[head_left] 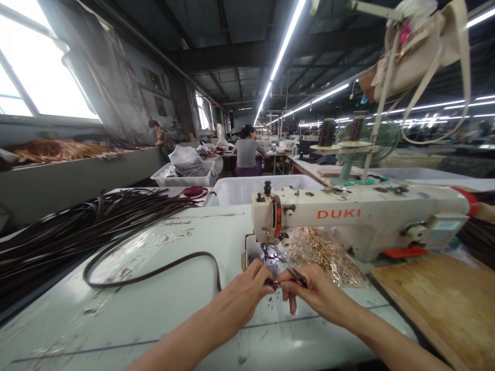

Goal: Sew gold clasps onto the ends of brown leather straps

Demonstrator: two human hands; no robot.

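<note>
My left hand (pixel 247 291) and my right hand (pixel 309 291) meet just in front of the needle area of a white DUKI sewing machine (pixel 359 219). Both pinch the end of a long dark leather strap (pixel 154 270), which loops away to the left across the pale green table (pixel 154 319). The right hand's fingers also grip a small dark piece with a metal fitting at the strap's end; I cannot make it out exactly. A heap of gold-coloured metal chain parts (pixel 328 252) lies under the machine arm, right behind my hands.
A big pile of dark straps (pixel 77 226) covers the table's left side. A wooden board (pixel 441 304) lies at the right. White bins (pixel 247 188) stand behind the machine. A beige bag (pixel 413 56) hangs overhead. Other people (pixel 246 154) work at tables farther back.
</note>
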